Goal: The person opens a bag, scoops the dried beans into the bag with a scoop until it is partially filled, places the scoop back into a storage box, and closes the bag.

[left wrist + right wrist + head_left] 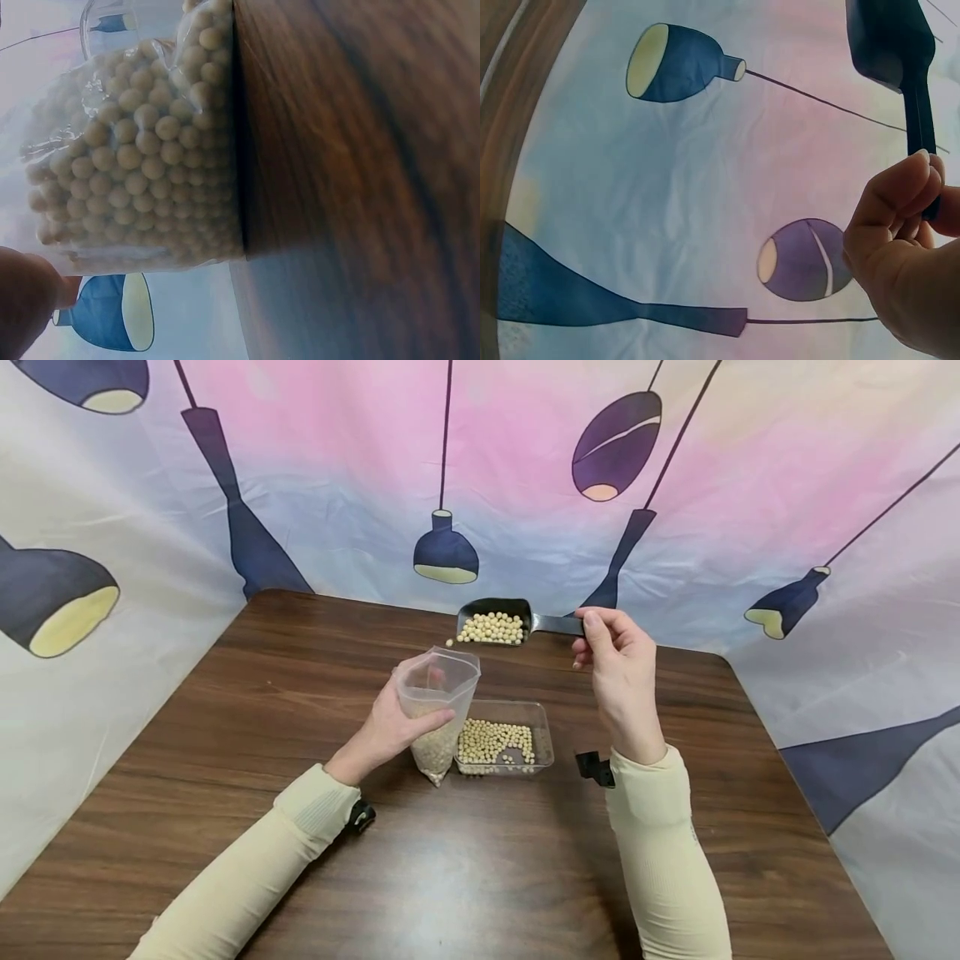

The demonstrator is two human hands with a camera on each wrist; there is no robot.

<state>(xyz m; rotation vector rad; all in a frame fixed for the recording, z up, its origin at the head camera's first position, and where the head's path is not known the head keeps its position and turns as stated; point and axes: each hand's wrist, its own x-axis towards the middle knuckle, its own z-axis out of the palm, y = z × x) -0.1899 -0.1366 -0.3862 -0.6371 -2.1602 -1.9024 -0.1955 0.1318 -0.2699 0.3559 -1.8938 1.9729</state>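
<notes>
In the head view my right hand [622,668] pinches the handle of a black scoop [517,607] loaded with round, pale yellow soybeans [491,628]. One bean hangs at the scoop's front lip, above a clear plastic bag [457,681]. My left hand [393,718] grips that bag upright round its side, the thumb across its front and the mouth spread wide. Beans fill the bag's lower part, seen close in the left wrist view as a packed bag of beans [142,165]. From below, the right wrist view shows the scoop [891,45], its contents hidden.
Just right of the bag, a clear rectangular tub [543,735] holds more loose beans, with a bare patch of its floor showing. Both stand on a dark wood table [300,693]. Behind hangs a cloth [360,485] printed with lamps.
</notes>
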